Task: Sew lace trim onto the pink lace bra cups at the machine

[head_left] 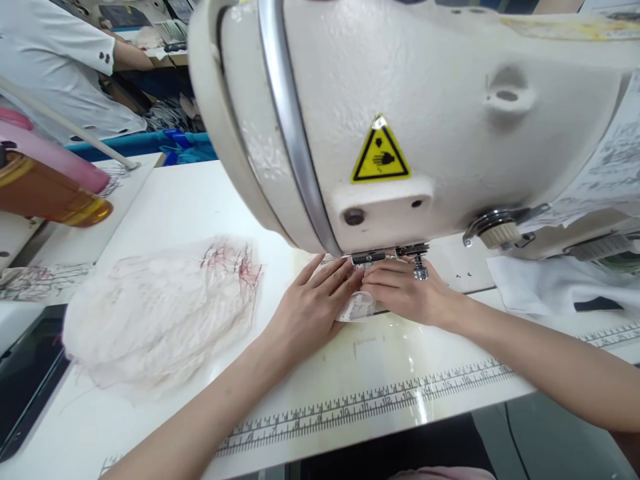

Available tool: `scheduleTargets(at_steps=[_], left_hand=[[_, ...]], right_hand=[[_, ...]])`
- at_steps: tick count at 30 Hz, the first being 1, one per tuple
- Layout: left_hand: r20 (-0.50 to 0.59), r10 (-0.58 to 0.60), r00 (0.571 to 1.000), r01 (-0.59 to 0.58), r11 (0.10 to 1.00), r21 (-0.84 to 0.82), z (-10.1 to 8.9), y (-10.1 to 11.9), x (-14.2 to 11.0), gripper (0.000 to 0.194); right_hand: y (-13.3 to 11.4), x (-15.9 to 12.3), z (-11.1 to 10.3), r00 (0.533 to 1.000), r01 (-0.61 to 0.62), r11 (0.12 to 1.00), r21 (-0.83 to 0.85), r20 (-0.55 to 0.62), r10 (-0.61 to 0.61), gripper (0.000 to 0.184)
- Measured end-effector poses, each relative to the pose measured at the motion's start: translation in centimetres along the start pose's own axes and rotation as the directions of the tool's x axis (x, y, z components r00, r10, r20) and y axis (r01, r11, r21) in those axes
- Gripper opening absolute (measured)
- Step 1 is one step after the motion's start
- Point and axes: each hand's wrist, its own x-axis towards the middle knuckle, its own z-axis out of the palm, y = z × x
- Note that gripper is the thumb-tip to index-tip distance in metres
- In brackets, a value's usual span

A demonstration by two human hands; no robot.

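A white sewing machine (400, 120) fills the upper view, its needle area low and hidden behind its head. Under it, a small piece of sheer white fabric (359, 305) shows between my hands. My left hand (313, 303) lies flat with fingers stretched forward, the fingertips on the fabric by the machine foot. My right hand (410, 293) comes in from the right, fingers bent together at the fabric's edge, thumb out of sight. Left of my hands lies a crumpled heap of sheer pale fabric (170, 313) with loose red threads.
A printed ruler strip (360, 403) runs along the table's front edge. At left are a dark phone-like device (35, 373), an amber cup (55, 193) and a pink bottle (65, 153). White cloth (545, 287) lies at right. Another person in a white top (55, 67) sits beyond.
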Motion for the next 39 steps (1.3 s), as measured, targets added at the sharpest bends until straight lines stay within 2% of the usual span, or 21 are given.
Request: scheduleTargets(at_steps=[6, 9, 13, 17, 21, 23, 28, 31, 35, 39], left_hand=[[-0.046, -0.007, 0.999, 0.009, 0.999, 0.049, 0.2, 0.4, 0.0, 0.044], [-0.051, -0.025, 0.998, 0.028, 0.998, 0.047, 0.1, 0.5, 0.0, 0.043], [-0.037, -0.051, 0.998, 0.053, 0.998, 0.036, -0.1, 0.7, 0.1, 0.043], [-0.024, -0.075, 0.997, 0.075, 0.997, 0.021, -0.1, 0.9, 0.3, 0.043], [-0.036, -0.086, 0.996, 0.087, 0.996, 0.02, -0.2, 1.0, 0.3, 0.043], [-0.06, -0.049, 0.997, 0.051, 0.998, 0.046, -0.2, 1.0, 0.3, 0.041], [-0.113, 0.11, 0.987, -0.098, 0.989, 0.108, -0.1, 0.6, 0.0, 0.034], [-0.091, 0.129, 0.987, -0.123, 0.99, 0.07, -0.2, 0.0, -0.3, 0.038], [-0.084, 0.144, 0.986, -0.143, 0.99, 0.013, -0.3, -0.9, -0.4, 0.04], [-0.089, 0.139, 0.986, -0.138, 0.99, 0.007, -0.3, -1.4, -0.4, 0.041]], right_hand=[[-0.3, 0.3, -1.3, 0.997, -0.024, 0.985, -0.172, -0.07, 0.012, 0.02], [0.1, 0.2, -1.3, 1.0, 0.006, 0.989, -0.146, -0.012, -0.008, 0.018], [0.8, 0.0, -1.0, 0.999, -0.027, 0.99, -0.136, 0.044, 0.033, 0.025], [0.6, 0.1, -1.3, 0.998, -0.032, 0.99, -0.137, 0.055, 0.04, 0.029], [-0.2, 0.4, -2.3, 0.996, -0.08, 0.981, -0.176, 0.03, 0.087, 0.023], [-0.3, 0.5, -2.6, 0.996, -0.082, 0.976, -0.2, 0.015, 0.087, 0.021], [0.1, 0.5, -2.1, 0.998, 0.055, 0.974, -0.219, 0.022, -0.051, 0.019], [0.2, 0.3, -1.6, 0.998, 0.06, 0.971, -0.232, 0.049, -0.049, 0.021], [0.0, 0.2, -0.9, 0.991, 0.075, 0.984, -0.163, 0.122, -0.055, 0.025], [-0.6, 0.3, -0.6, 0.994, 0.073, 0.973, -0.218, 0.1, -0.052, 0.025]])
